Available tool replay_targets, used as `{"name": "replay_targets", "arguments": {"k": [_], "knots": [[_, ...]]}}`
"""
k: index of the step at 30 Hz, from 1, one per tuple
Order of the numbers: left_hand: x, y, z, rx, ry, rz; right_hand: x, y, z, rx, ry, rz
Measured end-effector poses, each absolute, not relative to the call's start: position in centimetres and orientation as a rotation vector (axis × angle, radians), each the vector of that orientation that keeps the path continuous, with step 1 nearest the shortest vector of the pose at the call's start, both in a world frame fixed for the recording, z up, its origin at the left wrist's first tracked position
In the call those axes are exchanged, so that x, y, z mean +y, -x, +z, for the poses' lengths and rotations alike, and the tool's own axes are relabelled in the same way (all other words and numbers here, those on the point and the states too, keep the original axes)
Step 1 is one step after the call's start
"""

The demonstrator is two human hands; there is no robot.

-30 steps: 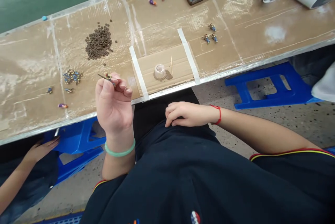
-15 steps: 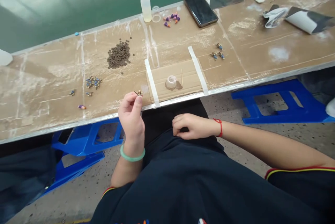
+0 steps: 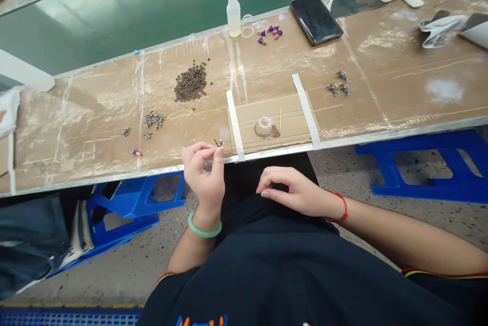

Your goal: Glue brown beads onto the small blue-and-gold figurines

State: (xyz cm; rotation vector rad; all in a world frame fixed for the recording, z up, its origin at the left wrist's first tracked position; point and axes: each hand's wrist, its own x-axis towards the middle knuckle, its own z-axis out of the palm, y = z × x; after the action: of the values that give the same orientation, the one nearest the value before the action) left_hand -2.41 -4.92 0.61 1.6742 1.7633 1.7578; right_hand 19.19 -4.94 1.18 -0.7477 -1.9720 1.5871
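Pinching a tiny beaded piece (image 3: pixel 219 143) with a tight grip, my left hand (image 3: pixel 202 178) hovers at the worktop's (image 3: pixel 362 112) near edge, just beside a white tape strip (image 3: pixel 235 125). My right hand (image 3: pixel 293 191) rests on my dark shirt (image 3: pixel 290 275), its grip loosely curled and empty.

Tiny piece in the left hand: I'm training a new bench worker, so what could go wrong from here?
The tiny piece pinched in the left hand is close to the bench's front edge, so a slip could drop it to the floor, where it may be hard to find. The small cup on the taped cardboard has a brown stain beside it; a knock might spill it.
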Motion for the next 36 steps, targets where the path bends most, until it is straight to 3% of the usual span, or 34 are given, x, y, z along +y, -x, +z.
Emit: {"name": "replay_targets", "arguments": {"k": [4, 9, 15, 20, 24, 36], "knots": [[-5.6, 3.4, -0.2, 2.122, -1.922, 1.508, -4.4, -19.3, 2.7, -1.933, 0.658, 1.597], [-5.2, 3.5, -0.4, 2.242, -1.948, 1.323, -3.6, -19.6, 3.7, -1.876, 0.599, 1.667], [-5.1, 3.7, 0.2, 2.227, -1.908, 1.232, -2.6, -18.7, 4.3, -1.376, 0.812, 2.073], [-6.1, 2.9, 2.8, 1.818, -1.900, 1.519, -2.0, -18.0, 4.8, -0.813, 0.763, 2.336], [-6.0, 1.6, 4.8, 1.416, -2.086, 1.445, -1.8, -17.9, 5.2, -0.653, 0.764, 2.421], [-4.6, 0.8, 3.7, 1.337, -2.012, 1.408, -1.7, -17.3, 6.1, -0.629, 0.893, 2.402]]}}
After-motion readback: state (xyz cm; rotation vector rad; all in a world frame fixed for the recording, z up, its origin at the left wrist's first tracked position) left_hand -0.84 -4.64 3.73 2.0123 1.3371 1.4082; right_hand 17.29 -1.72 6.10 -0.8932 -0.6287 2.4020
